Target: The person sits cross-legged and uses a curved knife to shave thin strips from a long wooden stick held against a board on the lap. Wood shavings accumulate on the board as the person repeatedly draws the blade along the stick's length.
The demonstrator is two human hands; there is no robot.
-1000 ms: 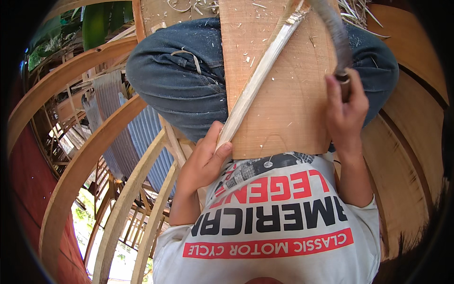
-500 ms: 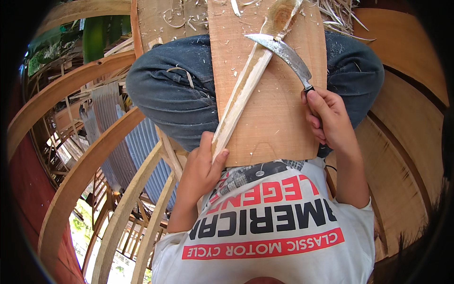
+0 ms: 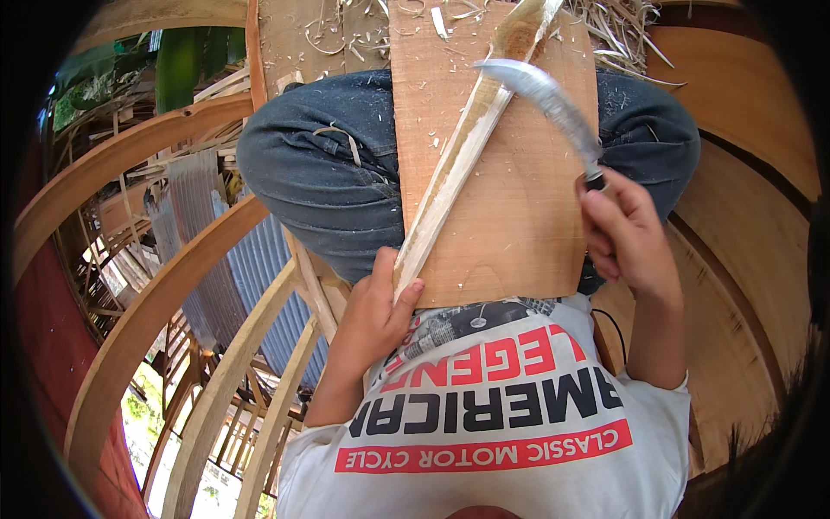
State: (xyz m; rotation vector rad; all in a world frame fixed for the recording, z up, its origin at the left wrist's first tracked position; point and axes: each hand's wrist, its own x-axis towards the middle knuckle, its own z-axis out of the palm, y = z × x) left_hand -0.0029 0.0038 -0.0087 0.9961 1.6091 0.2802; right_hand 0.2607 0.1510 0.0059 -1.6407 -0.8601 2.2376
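Note:
My left hand [image 3: 378, 304] is closed round the near end of a long wooden stick [image 3: 456, 160], pale where bark has been cut away. The stick slants up to the right across a flat board [image 3: 506, 229] resting over my lap. Toward its far end the stick has a brown knot. My right hand [image 3: 629, 227] grips the dark handle of a sickle [image 3: 546, 97]. The curved blade, slightly blurred, points left, with its tip over the stick just below the knot. Whether the edge touches the wood I cannot tell.
My crossed legs in blue jeans [image 3: 324, 164] lie on both sides of the board. Wood shavings [image 3: 618, 35] pile up at the far right, with more scattered on the planks [image 3: 298, 39] beyond. Curved wooden slats [image 3: 229, 381] stand on the left; wide planks [image 3: 726, 285] are on the right.
My right hand has moved a little right and nearer to me, drawing the sickle with it. The stick and board have shifted slightly right in view; my left hand keeps its hold.

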